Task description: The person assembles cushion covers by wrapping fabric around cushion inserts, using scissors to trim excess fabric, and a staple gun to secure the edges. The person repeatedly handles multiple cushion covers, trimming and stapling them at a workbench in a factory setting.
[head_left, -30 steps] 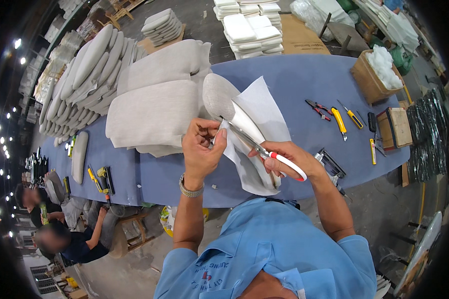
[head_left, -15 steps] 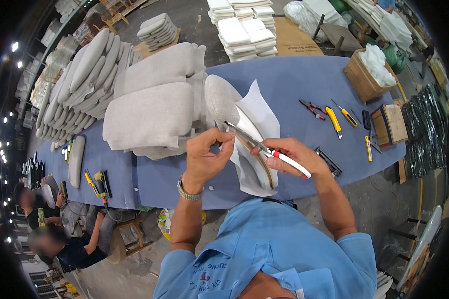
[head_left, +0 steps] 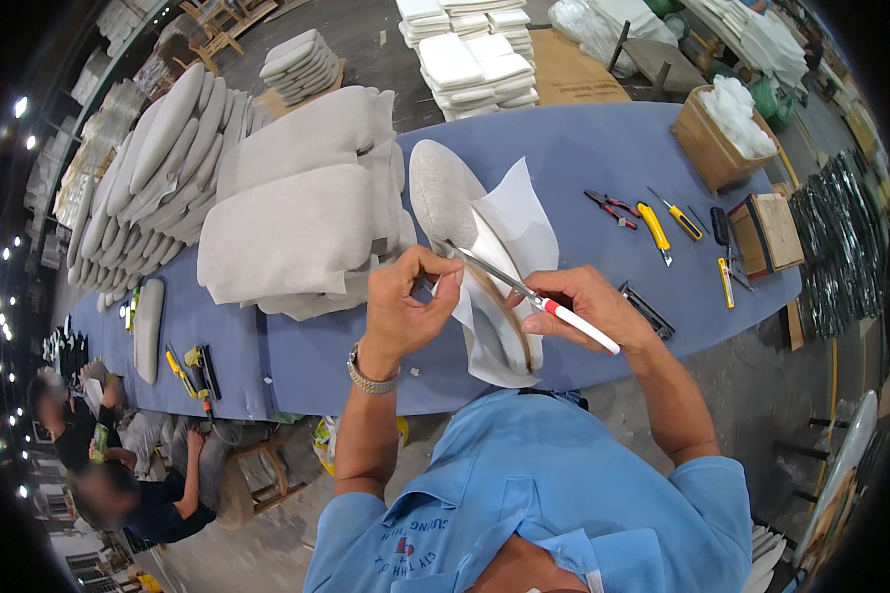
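The scissors [head_left: 531, 295], held by the right hand [head_left: 595, 304], should be kept clear of the left hand [head_left: 410, 304], pinched narrow on what cannot be told, and the grey cushion [head_left: 443, 193] at one o'clock from it.

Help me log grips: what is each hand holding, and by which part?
The right hand holds scissors by the white handle; whether the left hand pinches fabric cannot be told.

Item: your scissors [head_left: 532, 296], handle formerly a broad curved loop, now seen as a narrow, nearly straight bar. Item: your left hand [head_left: 410, 306], thumb and forefinger now pinched into a ring at the white fabric [head_left: 489, 361]. Item: cushion's brown strip [head_left: 494, 296], formerly mostly covered, now bared.
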